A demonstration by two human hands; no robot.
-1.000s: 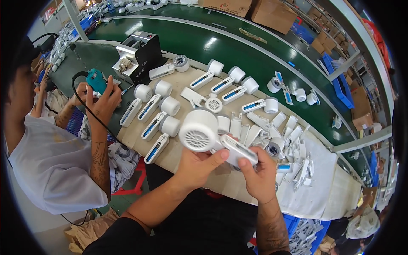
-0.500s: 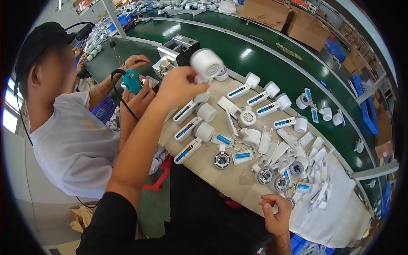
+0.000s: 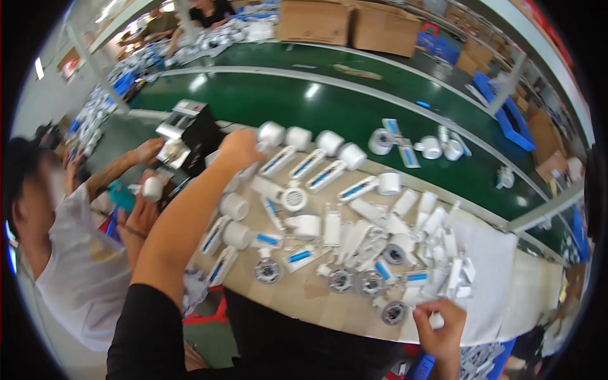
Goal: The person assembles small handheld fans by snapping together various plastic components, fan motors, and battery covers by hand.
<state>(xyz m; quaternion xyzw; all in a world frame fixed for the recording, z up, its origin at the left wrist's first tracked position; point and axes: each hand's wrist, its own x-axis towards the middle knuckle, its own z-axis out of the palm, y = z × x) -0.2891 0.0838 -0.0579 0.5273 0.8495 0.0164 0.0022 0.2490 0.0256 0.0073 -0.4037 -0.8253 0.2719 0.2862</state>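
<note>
The left hand [image 3: 239, 151] is reaching far across the surface [image 3: 316, 304], its fingers closing around a white hair dryer [image 3: 271, 134] at the end of the back row; the grip itself is partly hidden. The right hand [image 3: 441, 326] is pinching a small white part [image 3: 436, 320] at the near edge. With the dryers [image 3: 316, 158] lying so close together, the stretched arm is risking nudging its neighbours, or the loosely held dryer slipping.

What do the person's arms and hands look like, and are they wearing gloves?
No gloves: both the left hand and the right hand are bare. A black short sleeve covers the upper left arm, and the forearm below it is bare. The right wrist shows no sleeve, watch or band.
</note>
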